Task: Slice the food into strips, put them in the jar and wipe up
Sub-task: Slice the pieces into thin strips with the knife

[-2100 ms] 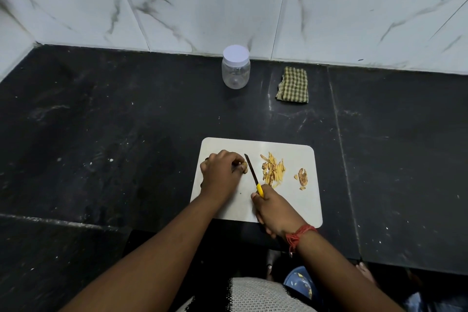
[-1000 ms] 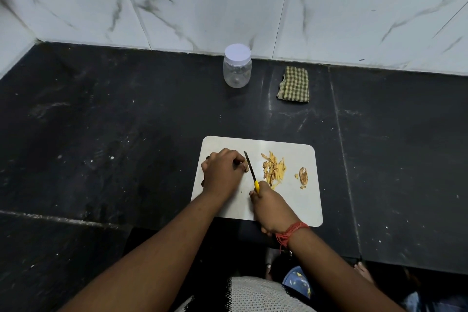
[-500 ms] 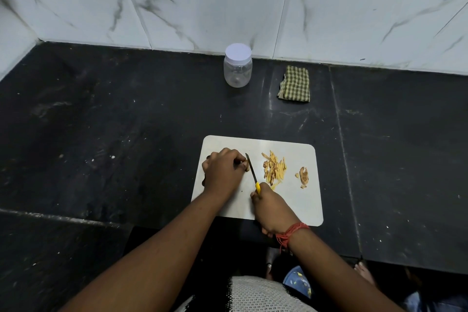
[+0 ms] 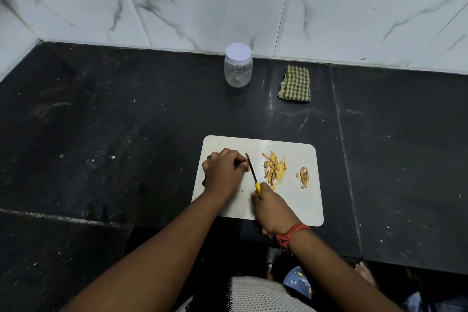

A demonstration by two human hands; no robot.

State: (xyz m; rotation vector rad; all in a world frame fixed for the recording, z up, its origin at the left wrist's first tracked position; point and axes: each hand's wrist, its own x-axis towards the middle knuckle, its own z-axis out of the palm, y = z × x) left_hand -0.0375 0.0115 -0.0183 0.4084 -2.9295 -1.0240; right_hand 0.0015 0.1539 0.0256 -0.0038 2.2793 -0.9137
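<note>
- Clenched left hand (image 4: 222, 170) at left part of white cutting board (image 4: 298, 206), fingertips pinning a small piece of food (image 4: 246, 166), mostly hidden under the fingers.
- Knife (image 4: 252, 172) just right of that piece, dark blade against the fingertips, tip pointing away from the body, yellow handle toward the wrist.
- Right hand (image 4: 274, 209) wrapped tight around knife handle; red thread band (image 4: 290, 234) at the wrist.
- Pile of yellow strips (image 4: 274, 168) at board centre, apart from the blade.
- Small brown scraps (image 4: 304, 175) nearer the board's right edge.
- Clear jar (image 4: 238, 68) with white lid on, upright near the wall, well behind the board.
- Folded checked cloth (image 4: 295, 83) right of jar, on black counter (image 4: 101, 134).
</note>
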